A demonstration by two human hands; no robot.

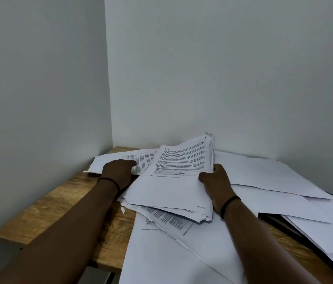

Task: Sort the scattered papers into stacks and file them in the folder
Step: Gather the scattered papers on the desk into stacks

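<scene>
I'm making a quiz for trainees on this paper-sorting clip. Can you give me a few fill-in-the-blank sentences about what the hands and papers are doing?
1. The right hand grips a tilted bundle of printed papers by its ____ edge.
2. The left hand rests on a printed sheet near the ____ of the room.
3. Each wrist wears a ____ band.
4. The papers lie on a ____ table.

Missing words: right; corner; black; wooden

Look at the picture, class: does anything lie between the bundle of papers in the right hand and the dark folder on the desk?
Yes. Loose white sheets lie over the dark folder, hiding most of it. The right hand grips the bundle of papers just left of them.
</scene>
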